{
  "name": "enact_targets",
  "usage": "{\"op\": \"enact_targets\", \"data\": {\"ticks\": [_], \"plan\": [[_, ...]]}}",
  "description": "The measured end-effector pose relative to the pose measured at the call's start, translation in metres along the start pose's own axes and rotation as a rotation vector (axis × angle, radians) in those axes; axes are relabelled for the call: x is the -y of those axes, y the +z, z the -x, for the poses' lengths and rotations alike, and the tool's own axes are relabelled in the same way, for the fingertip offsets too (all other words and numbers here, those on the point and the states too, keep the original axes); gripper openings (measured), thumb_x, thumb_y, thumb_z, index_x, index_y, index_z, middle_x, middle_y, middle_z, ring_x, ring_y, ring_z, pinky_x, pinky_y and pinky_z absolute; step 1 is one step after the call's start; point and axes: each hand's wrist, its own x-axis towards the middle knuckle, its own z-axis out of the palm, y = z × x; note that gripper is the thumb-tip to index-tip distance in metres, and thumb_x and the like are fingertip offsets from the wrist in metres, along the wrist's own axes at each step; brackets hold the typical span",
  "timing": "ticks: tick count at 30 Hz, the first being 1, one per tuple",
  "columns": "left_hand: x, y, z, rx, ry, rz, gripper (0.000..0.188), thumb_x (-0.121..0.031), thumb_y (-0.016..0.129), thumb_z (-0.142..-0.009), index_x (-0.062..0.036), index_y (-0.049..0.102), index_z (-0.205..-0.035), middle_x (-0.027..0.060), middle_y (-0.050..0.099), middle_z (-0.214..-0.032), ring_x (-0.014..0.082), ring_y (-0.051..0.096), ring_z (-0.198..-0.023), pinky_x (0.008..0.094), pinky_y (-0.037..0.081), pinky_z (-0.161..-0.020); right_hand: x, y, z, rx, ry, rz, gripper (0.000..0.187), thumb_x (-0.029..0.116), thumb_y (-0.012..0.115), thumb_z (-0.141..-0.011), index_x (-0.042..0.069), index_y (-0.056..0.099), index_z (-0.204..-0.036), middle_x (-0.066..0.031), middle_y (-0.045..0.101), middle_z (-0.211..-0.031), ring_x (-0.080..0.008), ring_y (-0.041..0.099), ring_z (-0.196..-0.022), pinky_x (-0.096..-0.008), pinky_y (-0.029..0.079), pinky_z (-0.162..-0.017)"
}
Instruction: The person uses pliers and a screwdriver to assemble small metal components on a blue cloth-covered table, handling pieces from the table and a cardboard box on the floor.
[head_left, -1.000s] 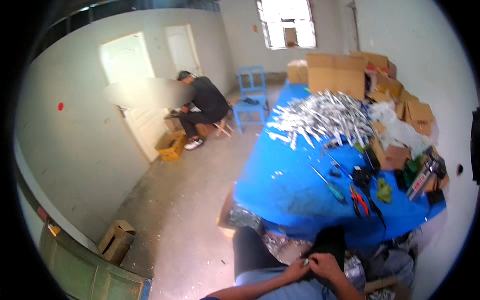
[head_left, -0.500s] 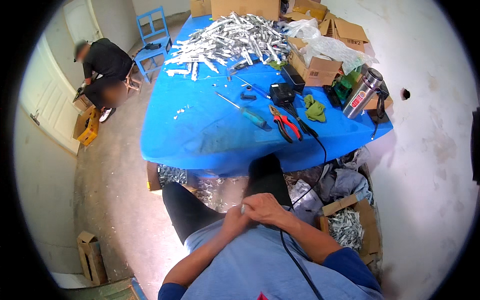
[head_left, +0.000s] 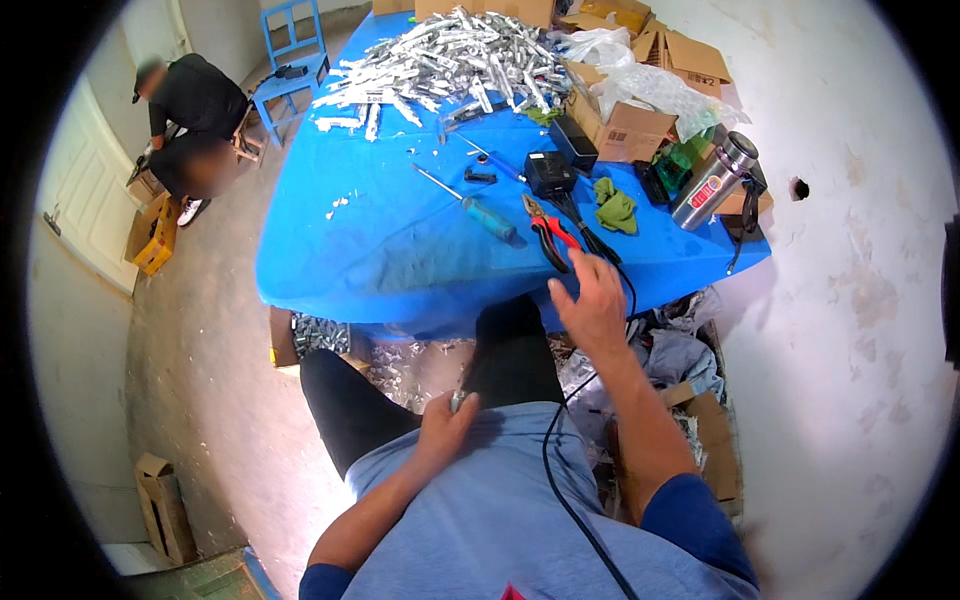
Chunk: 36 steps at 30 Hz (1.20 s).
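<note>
The step in hand seems to be a reach for the pliers, which lie on the blue surface; the right hand is bare and loosely spread at their handles, though whether it touches them I cannot tell; the left hand, near the lap, is closed around a small silvery piece; the next move probably calls for the right fingers to wrap both handles, the piece held steady meanwhile.

A cardboard box under the surface's near edge holds small grey parts; another box, lower right, holds silvery scraps; the yellow crate has contents too small to tell; the steel flask is capped.
</note>
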Motion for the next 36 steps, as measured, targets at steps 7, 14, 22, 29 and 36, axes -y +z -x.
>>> {"op": "enact_targets", "data": {"ticks": [7,14,22,29,36], "plan": [[0.0,-0.004,-0.008,-0.018,-0.009,-0.028,0.034,-0.028,0.059,-0.092,0.0023,0.058,-0.076,0.0006,0.051,-0.062,0.01,0.045,-0.062,0.0331,0.039,-0.056,-0.03,0.022,-0.036,0.315,0.005,0.306,0.066,0.046,0.072,-0.077,0.001,0.053,-0.121,-0.0178,0.057,-0.098,-0.0354,0.056,-0.094,-0.045,0.049,-0.074],[0.013,-0.01,-0.013,-0.107,0.013,0.081,0.033,-0.027,0.059,-0.09,-0.0026,0.056,-0.069,-0.0022,0.05,-0.059,0.0067,0.044,-0.055,0.0287,0.033,-0.048,-0.033,0.04,-0.055,0.363,0.035,0.4,0.06,0.049,0.072,-0.075,-0.003,0.06,-0.104,-0.0194,0.06,-0.099,-0.0347,0.057,-0.097,-0.0444,0.05,-0.077],[0.007,-0.016,-0.019,-0.102,0.009,0.083,0.031,-0.028,0.06,-0.091,-0.0008,0.06,-0.075,-0.0013,0.051,-0.06,0.0071,0.045,-0.057,0.029,0.035,-0.049,-0.047,0.04,-0.078,0.565,0.258,0.267,0.052,0.046,0.066,-0.081,-0.004,0.063,-0.097,-0.0181,0.065,-0.085,-0.0307,0.062,-0.075,-0.0405,0.052,-0.071],[0.007,-0.027,-0.018,-0.175,-0.009,0.135,0.034,-0.031,0.06,-0.091,0.0002,0.059,-0.076,-0.001,0.051,-0.061,0.0079,0.045,-0.059,0.0297,0.037,-0.051,-0.025,-0.018,0.007,0.435,0.769,-1.346,0.05,0.041,0.057,-0.085,-0.001,0.058,-0.112,-0.0101,0.063,-0.091,-0.02,0.06,-0.073,-0.0317,0.05,-0.064],[0.016,-0.029,-0.019,-0.182,0.017,0.094,0.036,-0.031,0.06,-0.092,-0.0006,0.058,-0.074,-0.0021,0.05,-0.061,0.0069,0.044,-0.059,0.029,0.036,-0.051,0.041,-0.017,0.103,0.762,0.919,-1.835,0.073,0.054,0.052,-0.077,-0.006,0.054,-0.119,-0.0166,0.059,-0.099,-0.0271,0.058,-0.087,-0.0377,0.049,-0.076]]}}
